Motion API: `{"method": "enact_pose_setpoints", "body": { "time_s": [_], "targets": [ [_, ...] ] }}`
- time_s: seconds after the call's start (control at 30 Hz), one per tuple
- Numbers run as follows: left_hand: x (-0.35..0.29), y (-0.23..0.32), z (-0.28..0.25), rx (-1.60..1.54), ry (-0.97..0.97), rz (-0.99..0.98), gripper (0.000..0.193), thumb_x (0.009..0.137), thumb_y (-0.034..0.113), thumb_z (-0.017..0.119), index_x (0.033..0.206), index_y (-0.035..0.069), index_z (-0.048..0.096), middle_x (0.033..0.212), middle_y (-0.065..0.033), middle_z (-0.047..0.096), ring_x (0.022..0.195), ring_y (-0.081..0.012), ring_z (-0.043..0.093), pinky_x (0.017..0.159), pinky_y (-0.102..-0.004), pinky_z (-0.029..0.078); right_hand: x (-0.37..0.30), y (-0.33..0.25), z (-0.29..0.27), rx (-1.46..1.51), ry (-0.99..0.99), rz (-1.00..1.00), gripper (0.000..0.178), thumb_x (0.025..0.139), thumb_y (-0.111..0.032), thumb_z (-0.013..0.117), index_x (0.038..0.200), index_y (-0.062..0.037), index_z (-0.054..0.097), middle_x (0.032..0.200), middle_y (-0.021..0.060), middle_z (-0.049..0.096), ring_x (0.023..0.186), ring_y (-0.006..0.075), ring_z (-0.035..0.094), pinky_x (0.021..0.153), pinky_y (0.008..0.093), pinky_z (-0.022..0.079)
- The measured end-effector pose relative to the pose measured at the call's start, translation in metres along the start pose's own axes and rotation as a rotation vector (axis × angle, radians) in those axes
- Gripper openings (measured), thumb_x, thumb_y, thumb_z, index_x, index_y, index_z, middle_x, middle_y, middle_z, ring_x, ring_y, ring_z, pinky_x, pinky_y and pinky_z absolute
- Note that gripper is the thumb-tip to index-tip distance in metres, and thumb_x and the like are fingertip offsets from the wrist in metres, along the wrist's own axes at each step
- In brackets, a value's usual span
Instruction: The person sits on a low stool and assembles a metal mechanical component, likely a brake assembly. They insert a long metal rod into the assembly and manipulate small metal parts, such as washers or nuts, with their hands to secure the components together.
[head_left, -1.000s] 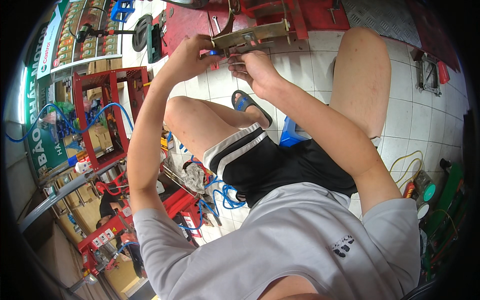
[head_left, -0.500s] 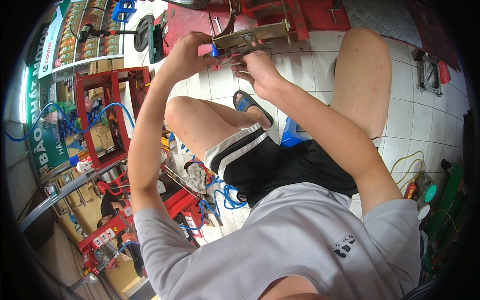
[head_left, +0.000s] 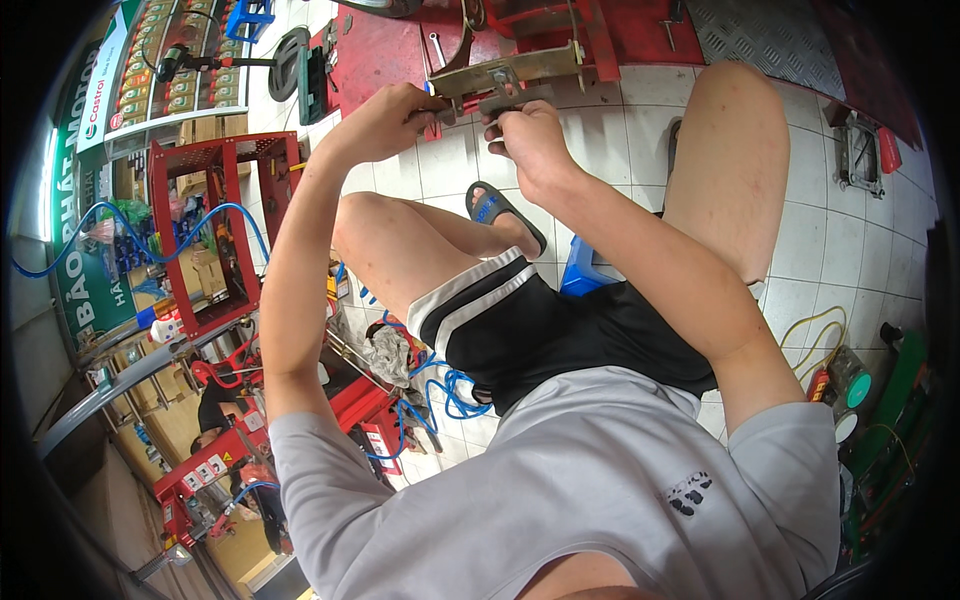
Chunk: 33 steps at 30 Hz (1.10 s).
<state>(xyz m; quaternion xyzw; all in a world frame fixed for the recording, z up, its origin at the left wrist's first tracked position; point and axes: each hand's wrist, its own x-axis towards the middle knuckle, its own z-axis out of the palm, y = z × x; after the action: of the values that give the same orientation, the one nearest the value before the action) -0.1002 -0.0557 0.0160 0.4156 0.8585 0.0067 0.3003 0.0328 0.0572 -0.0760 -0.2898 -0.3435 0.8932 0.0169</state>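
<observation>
In front of a brass-coloured metal bracket [head_left: 470,78] on the red machine, both my hands work side by side. My right hand [head_left: 532,138] is closed, thumb and fingers pinching a flat dark metal plate [head_left: 518,99] just below the bracket. To its left, my left hand [head_left: 385,122] is closed on a small flat grey piece [head_left: 441,116], partly hidden by the fingers; its kind is unclear. A wrench [head_left: 436,46] lies on the red surface [head_left: 385,55] behind the bracket.
A blue stool [head_left: 582,268] shows between my legs. At left stand a red metal rack [head_left: 235,190] and a bottle display [head_left: 175,75]. A blue air hose [head_left: 455,395] lies coiled on the tiled floor [head_left: 420,180]. A red fire extinguisher [head_left: 820,384] is at right.
My hands have drawn slightly apart, the right one shifting right. The flat plate and the small grey piece show more plainly in my fingers. The blue handle by my left hand is out of sight.
</observation>
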Motion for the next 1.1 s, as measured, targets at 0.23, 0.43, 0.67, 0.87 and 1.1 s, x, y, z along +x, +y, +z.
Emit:
{"method": "enact_pose_setpoints", "body": {
  "time_s": [0.23,0.43,0.67,0.87,1.1],
  "targets": [
    [-0.001,0.007,-0.005,0.129,0.225,0.086,0.033,0.069,0.009,0.074,0.101,0.001,0.068,0.091,-0.0177,0.066,0.084,-0.0315,0.062,0.078,-0.0371,0.048,-0.001,-0.001,0.001,-0.014,-0.007,0.007,0.019,0.079,0.004,0.043,0.086,-0.0029,0.058,0.083,0.0055,0.059,0.071,0.0139,0.055,0.063,0.0289,0.045],
    [0.000,0.016,-0.006,0.140,0.282,0.013,0.032,0.067,0.011,0.076,0.097,0.000,0.069,0.097,-0.0181,0.065,0.088,-0.0322,0.062,0.080,-0.0379,0.047,0.002,-0.001,0.000,-0.019,-0.005,0.009,0.017,0.080,0.003,0.043,0.086,-0.0035,0.058,0.082,0.0051,0.058,0.071,0.0139,0.055,0.064,0.0289,0.045],
    [0.002,0.010,-0.001,0.046,0.253,-0.002,0.035,0.066,0.012,0.076,0.098,0.001,0.069,0.089,-0.0184,0.065,0.077,-0.0289,0.062,0.072,-0.0360,0.048,0.000,-0.003,0.000,-0.013,-0.024,0.017,0.014,0.082,0.001,0.045,0.086,-0.0038,0.057,0.083,0.0047,0.058,0.071,0.0139,0.055,0.064,0.0289,0.045],
    [0.001,0.008,-0.001,0.031,0.173,0.021,0.030,0.068,0.012,0.076,0.097,0.004,0.071,0.072,-0.0164,0.065,0.064,-0.0236,0.062,0.061,-0.0336,0.049,-0.001,-0.003,0.001,-0.010,-0.014,0.028,0.014,0.083,0.001,0.044,0.086,-0.0041,0.057,0.083,0.0048,0.058,0.071,0.0139,0.054,0.065,0.0291,0.045],
    [0.005,0.008,0.000,0.039,0.182,-0.069,0.034,0.067,0.009,0.077,0.100,0.003,0.070,0.084,-0.0177,0.067,0.072,-0.0239,0.065,0.066,-0.0317,0.050,0.003,0.001,0.000,0.009,-0.030,0.007,0.016,0.084,0.000,0.043,0.087,-0.0042,0.058,0.084,0.0046,0.058,0.073,0.0140,0.055,0.066,0.0296,0.045]
  ]
}}
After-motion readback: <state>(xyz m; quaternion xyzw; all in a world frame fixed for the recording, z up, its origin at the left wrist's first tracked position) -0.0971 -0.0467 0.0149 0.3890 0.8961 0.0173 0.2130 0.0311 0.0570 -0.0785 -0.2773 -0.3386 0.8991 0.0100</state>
